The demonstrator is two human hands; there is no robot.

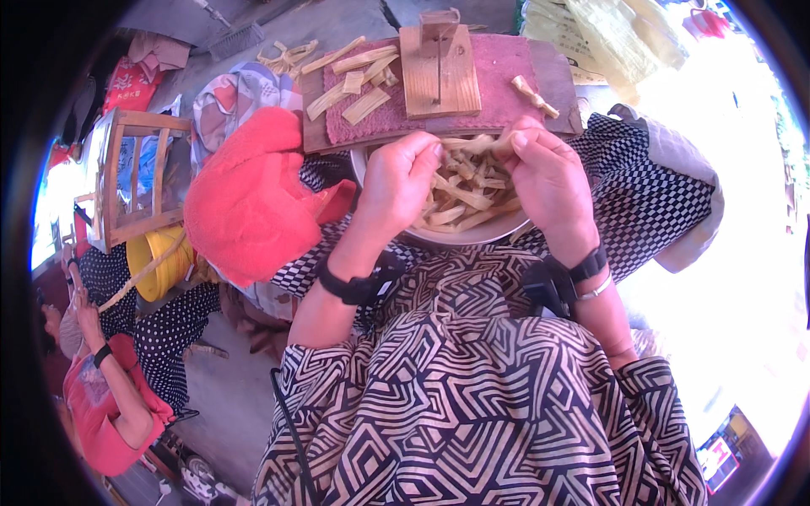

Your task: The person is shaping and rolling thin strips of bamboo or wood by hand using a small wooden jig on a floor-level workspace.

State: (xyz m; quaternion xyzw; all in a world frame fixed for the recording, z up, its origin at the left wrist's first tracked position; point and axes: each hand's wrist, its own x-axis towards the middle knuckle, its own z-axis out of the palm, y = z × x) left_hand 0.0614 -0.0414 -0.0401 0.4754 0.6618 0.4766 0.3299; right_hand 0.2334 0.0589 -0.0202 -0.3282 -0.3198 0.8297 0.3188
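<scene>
My left hand (395, 181) and my right hand (553, 179) are both closed, thumbs against fingers, on the two ends of a pale yellow fibrous strip (469, 146). It stretches between them just above a white-rimmed basin (447, 239) in my lap. Similar cut strips (468, 196) fill the basin. Beyond my hands lies a wooden board (554, 80) covered by a pink cloth (506, 63). A wooden block (460, 80) with a dark slit and a raised piece stands on it. Short flat pieces (366, 105) lie left of the block, and one knotty piece (535, 96) lies to its right.
A red cloth (245, 198) covers my left knee. To the left are a wooden-framed stool (139, 221), a yellow bucket (160, 261) and another person (114, 396) holding a long strip (139, 274). A pale yellow sack (603, 42) lies at the far right.
</scene>
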